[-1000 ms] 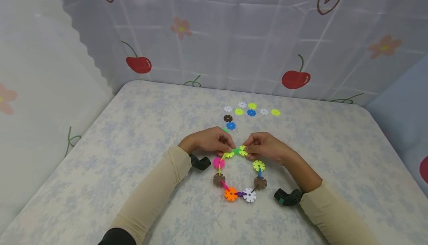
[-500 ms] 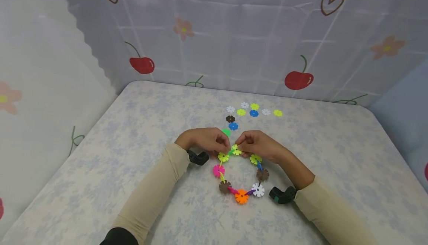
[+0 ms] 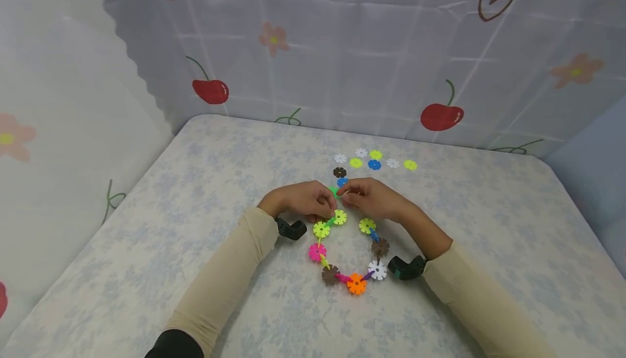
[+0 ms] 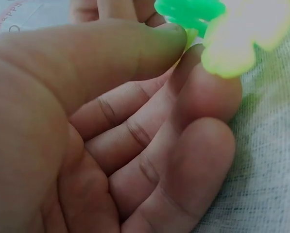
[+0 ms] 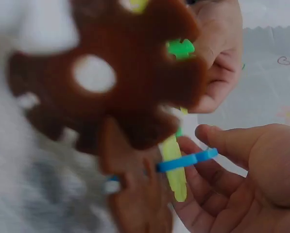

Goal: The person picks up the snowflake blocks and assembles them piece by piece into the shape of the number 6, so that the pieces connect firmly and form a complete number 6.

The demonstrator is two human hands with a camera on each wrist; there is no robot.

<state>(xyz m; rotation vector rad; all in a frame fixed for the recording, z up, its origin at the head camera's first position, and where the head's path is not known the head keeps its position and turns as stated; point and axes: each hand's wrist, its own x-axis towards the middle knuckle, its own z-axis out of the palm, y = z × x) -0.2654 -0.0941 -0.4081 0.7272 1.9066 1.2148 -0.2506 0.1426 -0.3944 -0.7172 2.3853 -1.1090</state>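
Observation:
A chain of slotted plastic snowflake discs forms a ring with a gap at the top, with an orange disc [image 3: 356, 284] at the bottom. My left hand [image 3: 305, 199] pinches the chain's left end, by a green disc [image 4: 188, 13] and a yellow disc [image 3: 339, 217]. Thumb and curled fingers meet there in the left wrist view. My right hand [image 3: 374, 199] is above the gap, its index fingertip near a loose green disc [image 3: 334, 190] that the hands partly hide. Its thumb and fingers stand apart, holding nothing. The other end has a yellow disc [image 3: 367, 226].
Beyond the hands lie loose discs: a blue disc [image 3: 342, 182], a brown disc [image 3: 339, 172], another blue disc [image 3: 374, 164] and several white and yellow ones. Black wrist cameras hang under both wrists. A printed curtain [image 3: 342, 75] stands behind the table [image 3: 235, 151].
My right hand has let go of the yellow disc at the chain's left end and moved away toward the loose green disc. The left hand keeps its pinch; the chain has shifted slightly.

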